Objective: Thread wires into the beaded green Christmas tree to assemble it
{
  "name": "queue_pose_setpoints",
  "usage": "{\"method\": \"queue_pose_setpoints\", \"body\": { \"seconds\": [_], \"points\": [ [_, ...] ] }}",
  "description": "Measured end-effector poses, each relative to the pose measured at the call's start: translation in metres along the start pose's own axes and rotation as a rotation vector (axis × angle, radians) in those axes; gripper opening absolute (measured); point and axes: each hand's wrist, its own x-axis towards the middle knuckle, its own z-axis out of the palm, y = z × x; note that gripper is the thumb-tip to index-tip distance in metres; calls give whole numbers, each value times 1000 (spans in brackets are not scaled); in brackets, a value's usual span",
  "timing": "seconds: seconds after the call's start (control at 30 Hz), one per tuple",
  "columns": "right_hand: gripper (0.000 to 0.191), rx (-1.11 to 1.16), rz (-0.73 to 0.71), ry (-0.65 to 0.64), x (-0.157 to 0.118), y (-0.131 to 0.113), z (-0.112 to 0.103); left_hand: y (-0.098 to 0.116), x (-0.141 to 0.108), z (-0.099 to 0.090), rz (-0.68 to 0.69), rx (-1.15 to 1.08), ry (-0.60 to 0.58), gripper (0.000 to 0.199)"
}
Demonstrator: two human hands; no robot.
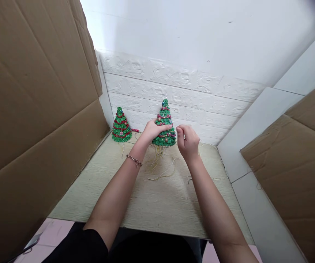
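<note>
A small green Christmas tree (165,140) with coloured baubles, red and gold garland and a clear star on top is held upright near the middle of the table. My left hand (155,128) grips it from the left, the thumb lying across its front. Just right of the tree, my right hand (187,139) is closed in a pinch. A thin yellowish strand seems to run from the tree to those fingertips, too fine to make out fully. Further left stands a second green tree (121,128) with red garland and a little gift ornament.
Loose yellow and white cords (164,176) lie on the wooden table (157,208). A red-handled tool (135,130) lies between the trees. Cardboard (42,91) walls in the left, more cardboard (297,160) the right. A white brick-patterned wall (195,87) closes the back.
</note>
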Motion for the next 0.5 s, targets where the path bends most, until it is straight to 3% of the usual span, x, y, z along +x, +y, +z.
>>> {"method": "queue_pose_setpoints", "body": {
  "seconds": [0.17, 0.3, 0.4, 0.5],
  "points": [
    [53, 195, 147, -104, 3, 3, 5, 4, -2, 3, 5, -51, -20, 50],
    [42, 508, 440, -137, 4, 13, 10, 6, -3, 3, 8, -72, -12, 48],
    [45, 717, 668, -215, 4, 21, 11, 8, -4, 2, 15, -53, -25, 49],
    [48, 804, 783, -252, 5, 24, 9, 9, -5, 3, 21, -18, -51, 51]
  ]
}}
